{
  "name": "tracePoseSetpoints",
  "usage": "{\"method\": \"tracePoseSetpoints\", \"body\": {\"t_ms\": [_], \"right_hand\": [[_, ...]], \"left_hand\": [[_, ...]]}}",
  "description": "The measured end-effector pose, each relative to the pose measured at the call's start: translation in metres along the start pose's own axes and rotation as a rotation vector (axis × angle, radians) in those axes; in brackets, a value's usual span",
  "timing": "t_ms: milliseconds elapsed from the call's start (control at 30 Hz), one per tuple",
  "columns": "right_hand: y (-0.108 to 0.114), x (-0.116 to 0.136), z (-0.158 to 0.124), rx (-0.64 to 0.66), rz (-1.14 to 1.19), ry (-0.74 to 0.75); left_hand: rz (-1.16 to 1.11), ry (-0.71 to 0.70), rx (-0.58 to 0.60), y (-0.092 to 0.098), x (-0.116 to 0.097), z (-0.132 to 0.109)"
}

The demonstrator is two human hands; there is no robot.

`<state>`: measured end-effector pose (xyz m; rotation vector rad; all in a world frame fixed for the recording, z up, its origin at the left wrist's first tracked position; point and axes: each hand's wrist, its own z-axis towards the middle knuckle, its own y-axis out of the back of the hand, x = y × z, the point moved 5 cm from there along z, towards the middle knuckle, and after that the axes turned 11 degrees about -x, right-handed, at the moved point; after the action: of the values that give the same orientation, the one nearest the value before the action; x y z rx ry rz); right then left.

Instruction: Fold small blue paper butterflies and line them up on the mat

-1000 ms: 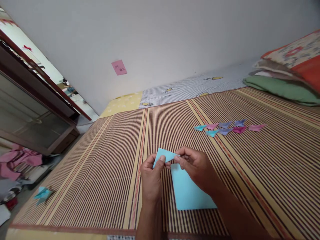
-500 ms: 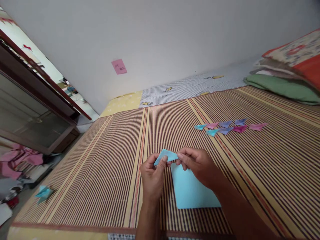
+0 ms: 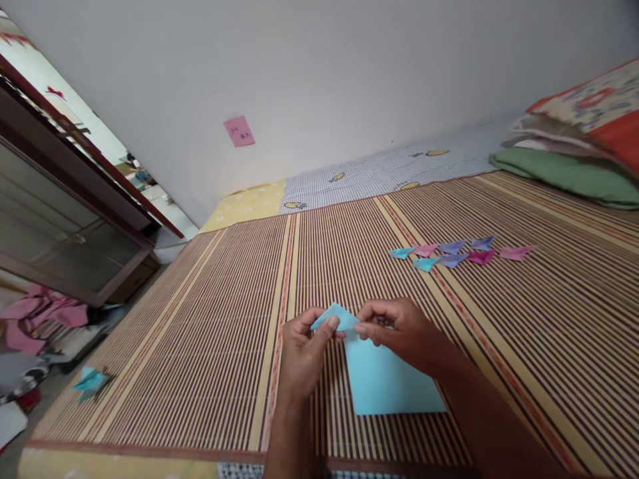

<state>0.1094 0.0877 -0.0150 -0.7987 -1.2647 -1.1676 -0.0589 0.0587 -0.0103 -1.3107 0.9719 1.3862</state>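
A small folded piece of light blue paper (image 3: pixel 337 315), triangular in outline, is held above the mat. My left hand (image 3: pixel 308 346) pinches its left side, thumb on top and fingers beneath. At the paper's right corner, my right hand (image 3: pixel 399 332) closes thumb and forefinger on the tip. Under and behind my right hand lies a larger light blue sheet of paper (image 3: pixel 392 382), its upper right part covered by the hand and wrist.
Several small folded paper shapes (image 3: pixel 453 261) in blue, pink and purple lie in two rows on the striped mat (image 3: pixel 234 299). A crumpled teal paper (image 3: pixel 90 382) sits near the left edge. Folded bedding (image 3: pixel 574 176) is stacked at far right. A pink note (image 3: pixel 239 132) hangs on the wall.
The folded paper has turned slightly in my fingers, its peak shifting right and a little down. My right fingers have bent more at the right corner.
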Motion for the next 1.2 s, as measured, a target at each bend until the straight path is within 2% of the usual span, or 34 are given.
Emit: {"method": "tracePoseSetpoints", "body": {"t_ms": [67,167,333,633,900,1033,1133,1200], "right_hand": [[-0.004,0.001,-0.001,0.031,-0.013,0.0],[-0.01,0.007,-0.001,0.007,-0.059,0.026],[-0.015,0.009,-0.002,0.014,-0.077,0.027],[-0.008,-0.012,0.003,-0.012,0.05,-0.048],[0.008,-0.016,0.004,0.046,0.053,-0.071],[0.015,-0.011,0.006,-0.066,0.039,-0.049],[0.005,-0.001,0.005,-0.146,0.052,-0.026],[-0.005,0.007,0.003,-0.187,-0.005,0.017]], "left_hand": [[0.018,0.014,0.034,-0.002,-0.001,-0.001],[0.016,0.033,0.069,-0.005,0.001,-0.002],[-0.018,0.095,0.052,-0.007,0.009,-0.001],[-0.009,0.061,-0.023,-0.005,0.006,-0.002],[-0.004,0.022,-0.048,0.003,0.006,0.004],[0.036,0.061,0.037,0.002,0.009,0.002],[0.086,0.081,0.118,-0.008,0.01,-0.003],[0.1,0.083,0.123,-0.014,0.009,-0.006]]}}
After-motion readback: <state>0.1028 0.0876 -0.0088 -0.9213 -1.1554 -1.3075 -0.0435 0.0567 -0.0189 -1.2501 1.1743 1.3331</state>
